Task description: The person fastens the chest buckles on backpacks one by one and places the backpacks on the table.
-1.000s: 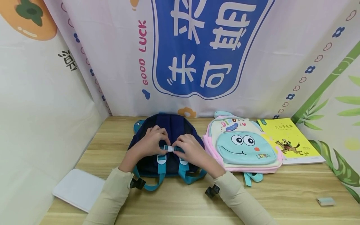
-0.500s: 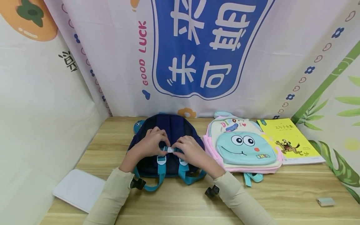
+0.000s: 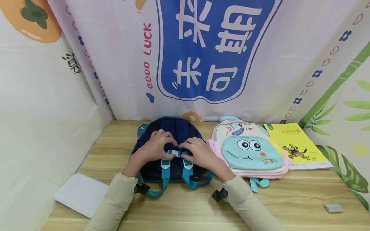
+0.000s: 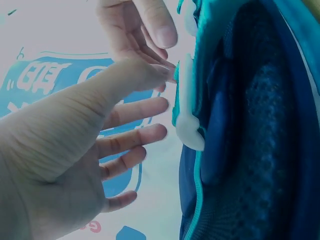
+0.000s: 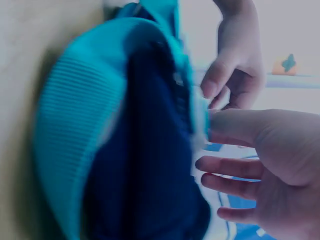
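Observation:
A dark blue backpack [image 3: 177, 128] lies on the table with its straps facing up. A white buckle [image 3: 174, 153] on a teal chest strap sits across its middle and looks joined. On either side of it are my left hand [image 3: 156, 146] and my right hand [image 3: 200, 154], thumbs beside the buckle and fingers raised apart from it. In the left wrist view the left hand's fingers [image 4: 135, 137] are extended, and a white strap fitting [image 4: 188, 125] shows close by. The right wrist view has the right hand's fingers [image 5: 232, 185] spread beside the teal shoulder strap [image 5: 75, 110].
A pink and mint dinosaur backpack [image 3: 251, 152] lies to the right, partly over a yellow book [image 3: 297, 144]. A white flat object [image 3: 82, 194] is at the left. Near the right edge is a small grey-green block [image 3: 333, 208]. Printed cloth [image 3: 121, 64] hangs behind the table.
Both hands' fingertips have parted from the buckle, which now shows more fully. The right hand has shifted slightly right. The backpack has stayed in place.

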